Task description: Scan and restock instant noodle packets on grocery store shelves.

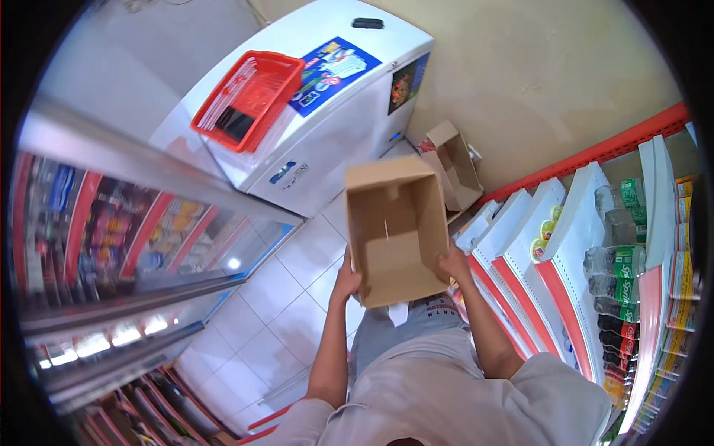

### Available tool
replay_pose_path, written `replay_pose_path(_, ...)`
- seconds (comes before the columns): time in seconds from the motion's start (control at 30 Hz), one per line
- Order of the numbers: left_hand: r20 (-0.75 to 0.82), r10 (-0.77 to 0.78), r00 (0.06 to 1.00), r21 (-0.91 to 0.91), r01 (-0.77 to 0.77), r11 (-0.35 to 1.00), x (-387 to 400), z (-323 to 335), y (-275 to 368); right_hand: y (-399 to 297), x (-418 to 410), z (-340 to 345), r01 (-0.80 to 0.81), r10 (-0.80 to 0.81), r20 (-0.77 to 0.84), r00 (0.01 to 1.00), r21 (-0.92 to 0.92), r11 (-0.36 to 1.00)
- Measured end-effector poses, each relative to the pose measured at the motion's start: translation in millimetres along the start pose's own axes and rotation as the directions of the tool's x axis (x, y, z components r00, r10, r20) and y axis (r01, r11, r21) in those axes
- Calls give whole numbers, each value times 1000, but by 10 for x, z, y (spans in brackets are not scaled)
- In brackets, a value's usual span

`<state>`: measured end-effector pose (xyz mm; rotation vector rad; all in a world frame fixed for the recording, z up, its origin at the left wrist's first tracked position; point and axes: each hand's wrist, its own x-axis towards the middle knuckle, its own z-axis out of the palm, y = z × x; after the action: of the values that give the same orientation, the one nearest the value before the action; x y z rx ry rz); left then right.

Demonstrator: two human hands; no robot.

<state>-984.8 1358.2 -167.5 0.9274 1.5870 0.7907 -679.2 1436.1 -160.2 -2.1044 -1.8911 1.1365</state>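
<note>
An open, empty cardboard box (396, 223) is held up in front of my body, its inside facing the camera. My left hand (347, 279) grips the box's lower left side, with the thumb on the near edge. On the opposite side my right hand (454, 263) holds the wall, its thumb over the rim. The fingers behind the box walls are hidden. Beyond the box stands a white chest freezer (334, 150) with a red plastic basket (273, 83) on its lid; a dark object (235, 122) lies in the basket.
Shelves with red price rails (563, 284) and plastic bottles (616, 267) run along the right. A glass-door drinks cooler (128, 223) stands at the left. Another open cardboard box (460, 167) sits by the wall beyond my right hand. Low shelving (150, 412) is at the lower left.
</note>
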Motion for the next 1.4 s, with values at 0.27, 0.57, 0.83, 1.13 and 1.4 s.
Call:
replay_pose_path(0.27,421,3,907,31,-18,999,1991,-44,1060,302,436,203,-87,278,-290,916,532,842)
replay_pose_path(0.57,145,-182,972,463,96,881,3843,656,838,614,833,190,-176,495,-394,774,618,767)
replay_pose_path(0.83,260,-95,961,460,-37,887,4446,1767,1380,560,183,380,-203,558,-468,685,613,763)
replay_pose_path(1.13,424,-189,886,564,-95,820,5602,1996,741,-375,-46,735,-568,815,-107,569,666,484)
replay_pose_path(1.4,485,-90,870,175,5,985,5644,2427,814,-670,-195,937,-467,723,-173,669,659,589)
